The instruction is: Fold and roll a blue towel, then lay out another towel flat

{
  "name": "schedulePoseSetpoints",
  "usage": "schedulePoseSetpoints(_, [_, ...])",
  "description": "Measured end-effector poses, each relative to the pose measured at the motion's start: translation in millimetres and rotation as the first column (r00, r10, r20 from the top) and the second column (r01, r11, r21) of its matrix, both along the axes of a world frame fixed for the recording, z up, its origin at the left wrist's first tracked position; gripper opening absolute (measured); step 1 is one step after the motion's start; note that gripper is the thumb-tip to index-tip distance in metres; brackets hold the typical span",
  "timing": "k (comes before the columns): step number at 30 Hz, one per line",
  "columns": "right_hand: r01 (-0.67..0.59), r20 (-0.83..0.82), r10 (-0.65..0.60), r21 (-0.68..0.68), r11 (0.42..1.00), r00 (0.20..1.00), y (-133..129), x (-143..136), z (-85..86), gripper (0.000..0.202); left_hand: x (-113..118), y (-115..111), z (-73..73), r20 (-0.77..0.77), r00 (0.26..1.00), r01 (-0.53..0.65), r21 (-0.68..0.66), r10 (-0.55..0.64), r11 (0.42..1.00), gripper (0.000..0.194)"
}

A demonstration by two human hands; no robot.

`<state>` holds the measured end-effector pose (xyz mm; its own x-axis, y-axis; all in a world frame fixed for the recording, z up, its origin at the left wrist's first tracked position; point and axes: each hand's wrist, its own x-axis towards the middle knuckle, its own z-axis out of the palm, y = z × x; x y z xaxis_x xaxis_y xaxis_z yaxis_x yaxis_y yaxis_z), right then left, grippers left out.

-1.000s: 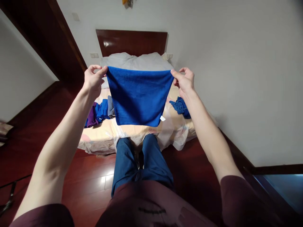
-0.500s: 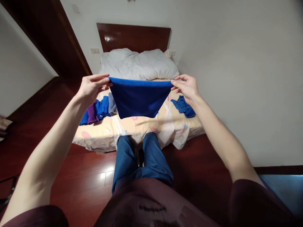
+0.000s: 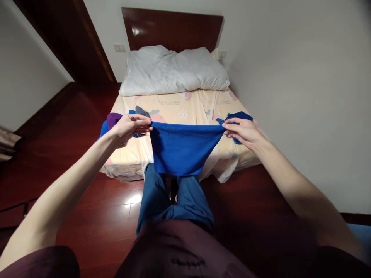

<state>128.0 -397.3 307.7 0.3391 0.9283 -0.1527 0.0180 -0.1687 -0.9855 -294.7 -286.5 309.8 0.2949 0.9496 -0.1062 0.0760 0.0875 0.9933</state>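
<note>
A blue cloth [image 3: 185, 148] hangs stretched between my two hands, its top edge pulled nearly straight. My left hand [image 3: 131, 127] pinches the top left corner between thumb and fingers. The top right corner is pinched by my right hand [image 3: 242, 130]. The cloth's lower edge hangs in front of the bed's near side and my knees. Behind my left hand are a purple cloth [image 3: 113, 120] and a grey cloth [image 3: 142, 111], with more blue cloth partly hidden. Beyond my right hand lies a crumpled blue cloth [image 3: 240, 115], partly covered by the hand.
The bed [image 3: 171, 109] has a pale yellow patterned sheet that hangs over its near edge. A white quilt [image 3: 176, 73] lies at its head, against a dark wooden headboard [image 3: 174, 29]. A wall [image 3: 304, 96] rises on the right; dark red floor [image 3: 98, 216] surrounds the bed.
Both hands have come down and slightly right in the view with the blue cloth, still held stretched. The view has tilted, so more of the bed's top shows.
</note>
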Motion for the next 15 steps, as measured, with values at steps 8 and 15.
schedulePoseSetpoints(8, [0.107,0.060,-0.112,0.086,0.991,0.992,100,11,-42.1,0.030,45,85,-31.9,0.042,0.992,-0.119,0.040,0.117,0.992,0.020])
schedulePoseSetpoints(15, [0.046,0.261,-0.198,0.493,0.869,0.945,156,40,-34.5,0.030,68,140,-7.3,0.082,0.974,-0.227,0.415,0.212,0.881,0.037])
